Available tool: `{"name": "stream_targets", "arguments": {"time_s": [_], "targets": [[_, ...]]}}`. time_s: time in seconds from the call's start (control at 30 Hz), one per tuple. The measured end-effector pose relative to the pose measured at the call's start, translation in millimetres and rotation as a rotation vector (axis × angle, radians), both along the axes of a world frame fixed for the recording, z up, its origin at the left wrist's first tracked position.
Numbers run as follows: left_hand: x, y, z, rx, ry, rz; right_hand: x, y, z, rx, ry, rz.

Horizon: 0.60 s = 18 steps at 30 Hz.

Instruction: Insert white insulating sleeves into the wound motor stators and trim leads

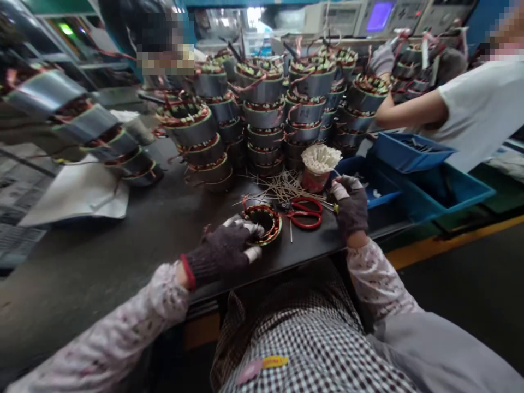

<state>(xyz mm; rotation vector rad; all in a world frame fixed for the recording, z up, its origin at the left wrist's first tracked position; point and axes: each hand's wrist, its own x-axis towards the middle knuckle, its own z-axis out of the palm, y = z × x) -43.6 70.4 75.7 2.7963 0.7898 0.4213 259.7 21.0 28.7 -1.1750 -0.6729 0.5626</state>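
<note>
My left hand (229, 243), in a dark glove with pale fingertips, grips a wound motor stator (275, 232) on the bench. Its fingers reach into the ring and the thumb lies at the near outer side. My right hand (351, 204), gloved the same way, is closed beside a red can (314, 181) packed with white thin tubes (321, 159). What its fingers pinch is too small to name. Between the hands lie red-handled scissors (306, 213). Thin loose sticks (282, 186) are scattered behind the stator.
Tall stacks of stators (264, 117) line the back of the bench (155, 234); another stack (102, 131) leans at left. Blue bins (454, 185) stand at right. A co-worker's arm (413, 112) reaches towards the stators at back right. White paper (88, 191) lies at left.
</note>
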Motion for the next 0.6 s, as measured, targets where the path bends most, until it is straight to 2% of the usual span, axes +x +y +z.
{"name": "stream_targets", "arguments": {"time_s": [0.07,0.13,0.27,0.4,0.5,0.57,0.6], "targets": [[2.3,-8.2,-7.7,-0.093,0.000,0.163,27.9,11.8,3.1,-0.055,-0.126,-0.105],[7.7,-11.7,-11.8,-0.205,-0.014,0.283,42.9,28.4,2.9,-0.094,-0.180,-0.133],[18.5,-8.2,-9.0,-0.367,-0.021,0.367,43.7,56.5,-2.1,-0.047,-0.221,-0.181],[22.9,-8.1,-6.2,-0.479,-0.063,0.436,41.6,59.1,-1.1,0.002,-0.297,-0.183],[27.9,-18.7,-15.1,-0.347,-0.122,0.402,39.4,37.4,3.7,-0.005,-0.454,-0.297],[31.1,-28.7,-27.3,-0.182,-0.201,0.371,29.1,8.9,2.6,-0.036,-0.609,-0.432],[31.7,-33.0,-34.4,-0.112,-0.246,0.366,20.3,-9.0,-0.6,-0.092,-0.720,-0.421]]}}
